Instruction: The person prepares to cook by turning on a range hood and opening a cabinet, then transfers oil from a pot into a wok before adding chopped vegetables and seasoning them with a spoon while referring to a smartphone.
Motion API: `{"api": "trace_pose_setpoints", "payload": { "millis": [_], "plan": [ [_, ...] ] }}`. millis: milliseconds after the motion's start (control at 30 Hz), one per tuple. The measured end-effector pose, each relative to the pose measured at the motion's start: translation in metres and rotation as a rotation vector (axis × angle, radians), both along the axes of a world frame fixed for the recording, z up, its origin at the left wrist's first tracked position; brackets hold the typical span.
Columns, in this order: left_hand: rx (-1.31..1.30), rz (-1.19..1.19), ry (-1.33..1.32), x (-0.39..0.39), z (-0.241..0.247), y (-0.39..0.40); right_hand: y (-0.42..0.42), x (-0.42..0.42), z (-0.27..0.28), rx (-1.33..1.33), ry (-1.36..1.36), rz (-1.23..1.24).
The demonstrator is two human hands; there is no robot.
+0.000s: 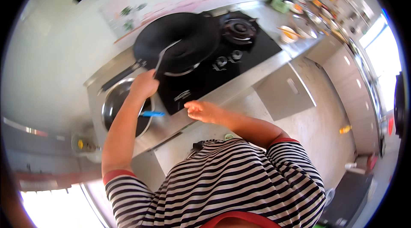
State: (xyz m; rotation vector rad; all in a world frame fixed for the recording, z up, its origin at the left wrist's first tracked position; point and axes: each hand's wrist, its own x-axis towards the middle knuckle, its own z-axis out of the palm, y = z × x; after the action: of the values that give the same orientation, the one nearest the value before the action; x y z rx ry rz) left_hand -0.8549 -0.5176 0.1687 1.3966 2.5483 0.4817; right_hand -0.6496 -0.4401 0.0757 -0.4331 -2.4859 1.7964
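Note:
My left hand (144, 84) grips the handle end of a metal cooking utensil (161, 56), whose far end reaches into a large black wok (192, 38) on the gas hob. The wok's long handle (118, 78) points to the lower left, beside that hand. Over the counter's front edge, my right hand (202, 111) holds nothing, with its fingers partly curled. Between the hands and lower down, a blue-handled utensil (153, 113) lies across the rim of a steel pot (104, 112). The utensil's tip in the wok is blurred.
A second burner (240, 28) and control knobs (221, 62) are right of the wok on the black glass hob (202, 81). Farther right are a small bowl with chopsticks (289, 35), a green container (280, 5) and several dishes. A cabinet door (285, 91) stands out below the counter.

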Motion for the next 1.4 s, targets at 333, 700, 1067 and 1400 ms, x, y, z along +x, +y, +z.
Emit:
{"api": "trace_pose_setpoints", "payload": {
  "millis": [333, 700, 1067, 1400],
  "plan": [
    [-0.421, -0.193, 0.309, 0.023, 0.003, 0.050, 0.090, 0.209, -0.056, -0.250, -0.049, -0.464],
    [0.715, -0.116, -0.690, 0.249, 0.023, 0.129, 0.176, 0.459, -0.099, -0.243, -0.216, -0.783],
    [-0.626, -0.975, -1.189, 0.561, -0.161, 0.336, 0.227, 0.608, -0.072, -0.899, -0.072, -1.226],
    [-0.497, -1.275, -1.044, 0.709, -0.155, 0.516, 0.159, 0.849, -0.232, -0.617, -0.710, -1.523]
  ]
}}
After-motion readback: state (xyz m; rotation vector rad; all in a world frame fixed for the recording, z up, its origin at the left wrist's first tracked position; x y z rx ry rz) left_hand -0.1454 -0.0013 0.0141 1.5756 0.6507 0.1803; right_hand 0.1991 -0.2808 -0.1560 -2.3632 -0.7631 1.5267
